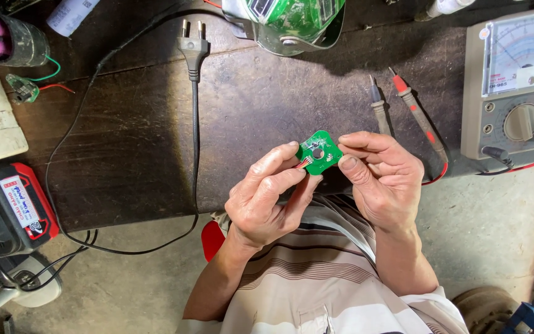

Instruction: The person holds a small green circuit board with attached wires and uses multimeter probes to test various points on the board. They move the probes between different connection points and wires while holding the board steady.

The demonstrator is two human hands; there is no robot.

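Striped shirt, then left hand [267, 198] and right hand [381, 179], both pinching small green circuit board [319, 153] above bench [156, 136] edge; wires at left fingertips. Advice: grip edges only. Probes [397, 105], analogue multimeter [514, 80] right.

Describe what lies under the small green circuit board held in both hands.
Below the green circuit board, pinched between left hand and right hand, the dark wooden bench shows. The board's underside and the bench directly beneath are covered.

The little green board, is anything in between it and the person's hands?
Nothing visible. The left hand and right hand both pinch the small green circuit board directly by its edges, above the dark workbench.
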